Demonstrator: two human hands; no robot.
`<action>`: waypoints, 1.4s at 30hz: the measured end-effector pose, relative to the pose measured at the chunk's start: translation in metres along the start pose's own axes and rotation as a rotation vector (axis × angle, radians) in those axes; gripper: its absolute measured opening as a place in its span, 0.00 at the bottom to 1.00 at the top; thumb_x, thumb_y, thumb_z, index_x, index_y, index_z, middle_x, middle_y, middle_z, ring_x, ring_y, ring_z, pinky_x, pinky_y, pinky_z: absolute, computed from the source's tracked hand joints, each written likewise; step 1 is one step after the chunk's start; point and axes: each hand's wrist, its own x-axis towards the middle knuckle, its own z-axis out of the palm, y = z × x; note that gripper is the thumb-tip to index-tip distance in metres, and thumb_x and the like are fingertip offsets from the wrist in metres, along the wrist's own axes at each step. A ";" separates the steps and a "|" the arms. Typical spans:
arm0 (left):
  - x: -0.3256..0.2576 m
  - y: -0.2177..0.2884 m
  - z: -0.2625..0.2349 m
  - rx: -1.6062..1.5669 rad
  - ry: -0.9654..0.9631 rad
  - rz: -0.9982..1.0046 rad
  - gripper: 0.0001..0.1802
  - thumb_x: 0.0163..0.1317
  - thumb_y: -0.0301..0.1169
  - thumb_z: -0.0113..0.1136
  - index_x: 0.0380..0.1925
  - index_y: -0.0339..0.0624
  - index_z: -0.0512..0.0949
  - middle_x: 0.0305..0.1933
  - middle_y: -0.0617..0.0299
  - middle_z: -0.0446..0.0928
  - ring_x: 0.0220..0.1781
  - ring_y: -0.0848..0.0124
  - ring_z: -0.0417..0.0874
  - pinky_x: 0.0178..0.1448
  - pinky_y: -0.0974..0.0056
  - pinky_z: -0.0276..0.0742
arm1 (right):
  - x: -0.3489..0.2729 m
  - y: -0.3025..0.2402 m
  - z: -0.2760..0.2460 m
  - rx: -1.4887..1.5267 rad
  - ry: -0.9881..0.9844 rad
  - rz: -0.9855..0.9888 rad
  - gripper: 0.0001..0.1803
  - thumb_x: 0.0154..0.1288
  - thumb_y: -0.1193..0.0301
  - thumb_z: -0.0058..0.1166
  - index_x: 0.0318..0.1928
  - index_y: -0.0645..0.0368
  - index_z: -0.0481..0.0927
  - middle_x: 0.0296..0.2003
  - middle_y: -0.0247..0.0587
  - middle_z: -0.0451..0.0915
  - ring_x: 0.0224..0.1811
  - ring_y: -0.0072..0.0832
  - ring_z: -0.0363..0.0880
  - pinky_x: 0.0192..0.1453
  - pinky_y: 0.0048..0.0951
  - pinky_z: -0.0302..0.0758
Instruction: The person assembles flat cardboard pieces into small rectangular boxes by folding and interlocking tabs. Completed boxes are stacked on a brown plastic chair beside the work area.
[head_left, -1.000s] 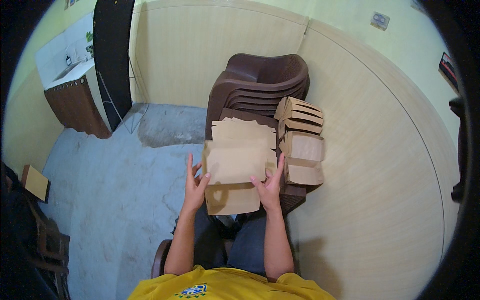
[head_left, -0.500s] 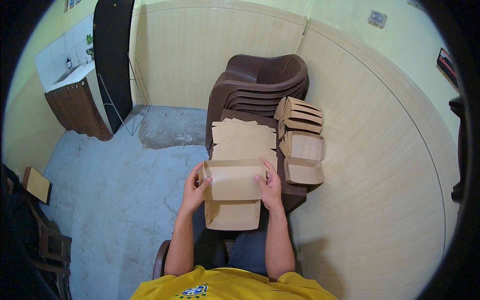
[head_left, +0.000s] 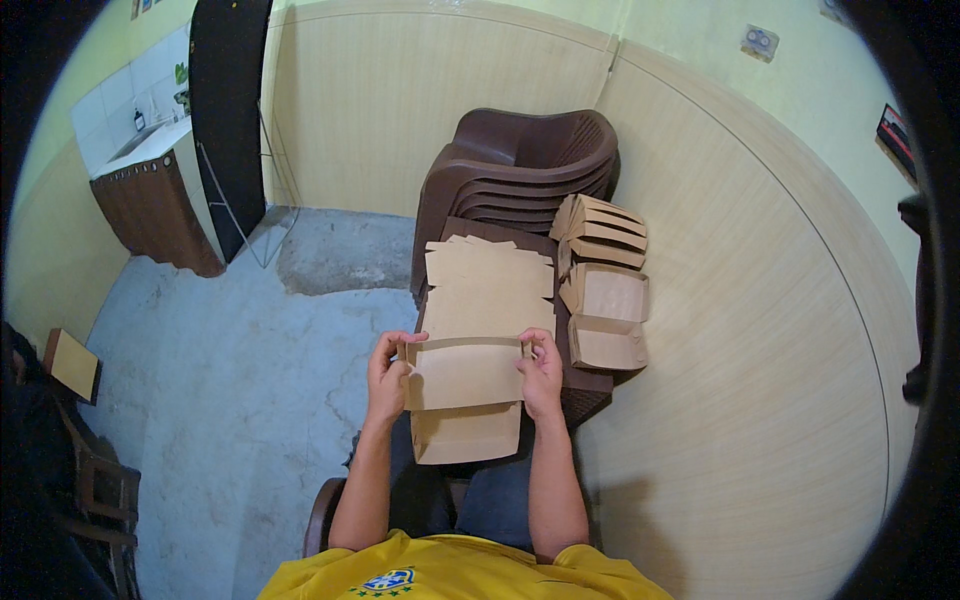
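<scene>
Between my hands is a brown cardboard box (head_left: 464, 375), its two tray-like halves joined by a fold. The lower half, with raised sides, lies over my lap. My left hand (head_left: 388, 372) pinches the far left corner of the upper half, fingers over the edge and thumb at the side. At the far right corner my right hand (head_left: 540, 370) grips the same half, its fingers curled around the side flap. Just beyond the box lie flat cardboard blanks (head_left: 488, 285), stacked on the brown chair seat.
Stacked brown plastic chairs (head_left: 530, 160) stand ahead, against the panelled wall (head_left: 740, 300). Folded boxes (head_left: 608, 315) sit at the right of the blanks, with more nested boxes (head_left: 603, 230) behind them. At the far left are a curtained sink counter (head_left: 155, 215) and a thin metal stand (head_left: 232, 215).
The upper half's far edge has come lower and nearer to me. My fingers have shifted around its far corners and now bend over the side flaps.
</scene>
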 end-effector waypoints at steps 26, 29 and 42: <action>-0.001 0.001 0.096 -0.233 0.146 -0.421 0.11 0.73 0.30 0.72 0.48 0.34 0.87 0.43 0.62 0.88 0.43 0.76 0.87 0.47 0.70 0.83 | -0.021 -0.012 0.054 -0.243 -0.125 -0.201 0.13 0.81 0.77 0.55 0.60 0.67 0.78 0.61 0.47 0.86 0.63 0.30 0.84 0.60 0.31 0.85; -0.006 -0.003 0.090 -0.289 0.128 -0.393 0.13 0.73 0.30 0.72 0.51 0.33 0.87 0.43 0.61 0.88 0.44 0.75 0.87 0.46 0.68 0.84 | -0.021 -0.008 0.052 -0.052 -0.027 -0.084 0.13 0.80 0.78 0.57 0.59 0.68 0.75 0.64 0.54 0.83 0.65 0.32 0.83 0.65 0.31 0.84; -0.009 -0.009 0.082 -0.541 0.090 -0.581 0.08 0.76 0.34 0.68 0.46 0.41 0.87 0.43 0.63 0.88 0.44 0.72 0.87 0.51 0.63 0.81 | -0.019 0.000 0.041 -0.170 -0.099 -0.123 0.15 0.68 0.83 0.70 0.53 0.70 0.82 0.66 0.53 0.79 0.67 0.37 0.80 0.65 0.41 0.89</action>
